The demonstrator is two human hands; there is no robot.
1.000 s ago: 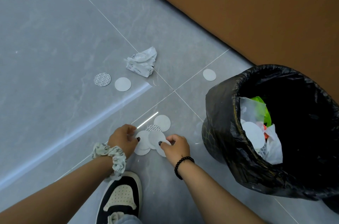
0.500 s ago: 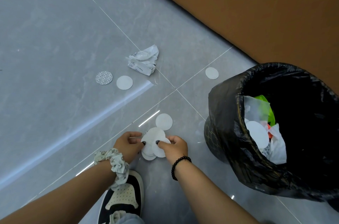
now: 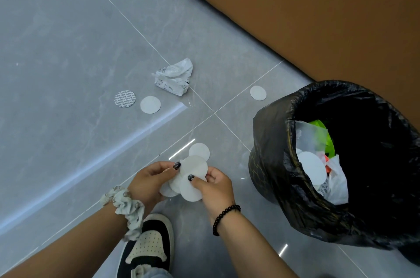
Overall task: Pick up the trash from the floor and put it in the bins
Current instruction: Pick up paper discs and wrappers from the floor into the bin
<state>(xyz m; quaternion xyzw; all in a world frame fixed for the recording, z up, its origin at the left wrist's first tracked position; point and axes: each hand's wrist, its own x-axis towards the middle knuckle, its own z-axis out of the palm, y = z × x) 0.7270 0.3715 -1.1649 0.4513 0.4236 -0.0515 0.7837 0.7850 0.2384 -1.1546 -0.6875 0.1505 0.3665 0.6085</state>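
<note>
- Discs [image 3: 192, 177]: several thin white round liners, fanned and overlapping, pinched between the fingers of your left hand [image 3: 148, 181] and right hand [image 3: 214, 186], held just above the floor [image 3: 68, 50]. A loose fan can shed its lowest disc if either pinch relaxes.
- Bin [image 3: 272, 145]: black-bagged, to your right, already holding trash. The bag rim sags inward, so discs released short of the opening may slide down outside it.
- Remaining litter: one disc [image 3: 199, 151] just beyond your fingers, a plain disc [image 3: 150, 104] beside a patterned foil disc [image 3: 124, 98], another disc [image 3: 258, 93] near the brown cabinet [image 3: 318, 16], and a crumpled wrapper [image 3: 173, 77]. Flat discs cling to smooth tile; your nails may skid rather than lift.
</note>
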